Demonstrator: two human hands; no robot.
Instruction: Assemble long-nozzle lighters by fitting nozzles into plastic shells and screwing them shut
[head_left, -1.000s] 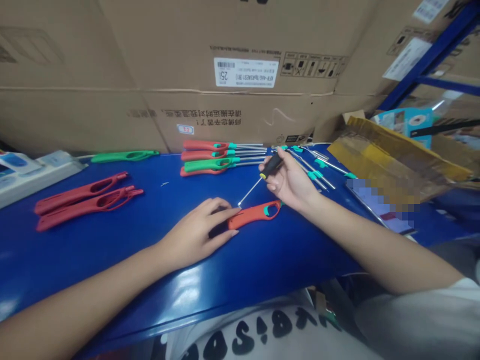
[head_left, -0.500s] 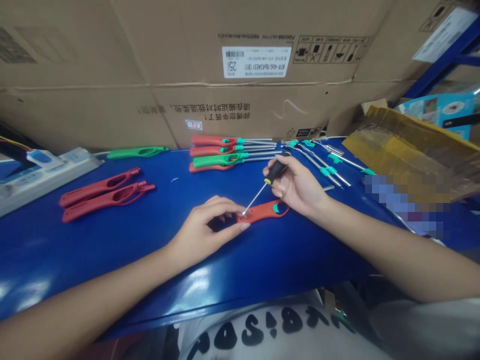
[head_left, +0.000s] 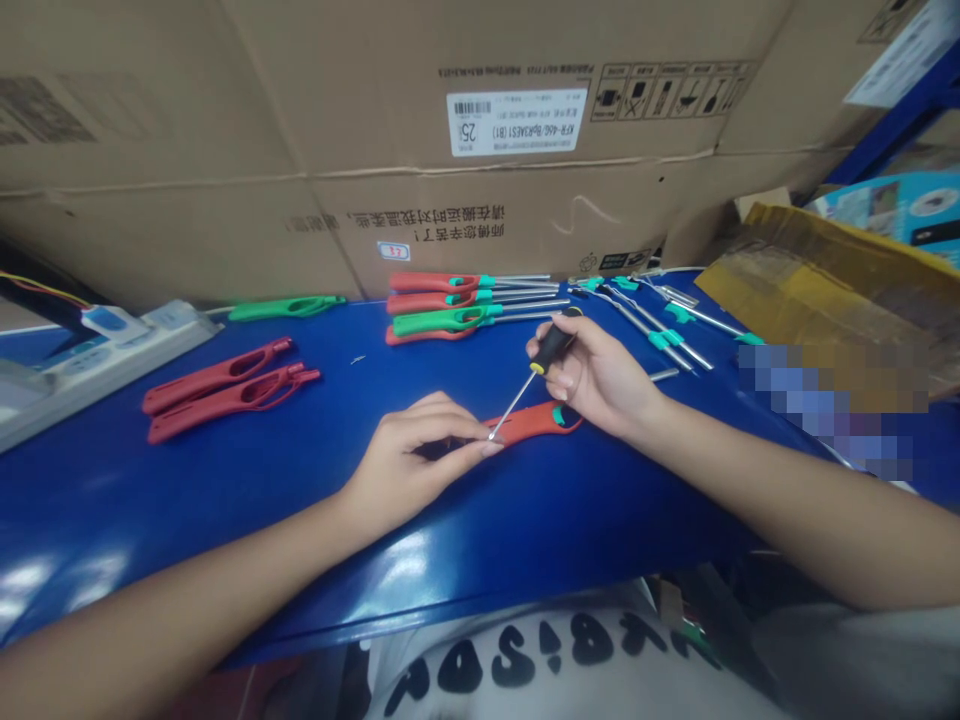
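Observation:
An orange lighter body [head_left: 534,421] with a green trigger lies on the blue table [head_left: 225,480]. My left hand [head_left: 409,462] rests on its left end, fingers curled and pinching it down. My right hand [head_left: 596,375] grips a small screwdriver [head_left: 534,374] with a black and yellow handle. The metal tip of that tool touches the orange body just beside my left fingertips.
Two red shell halves [head_left: 225,388] lie at the left, a green shell [head_left: 285,307] behind them. Assembled red and green lighters [head_left: 450,305] and several metal tubes with green collars [head_left: 660,325] lie at the back. Cardboard boxes [head_left: 375,150] wall the rear; a power strip [head_left: 97,345] sits left.
The view shifted slightly. The screwdriver tip came down onto the orange body, and my left fingers curled more tightly around its end.

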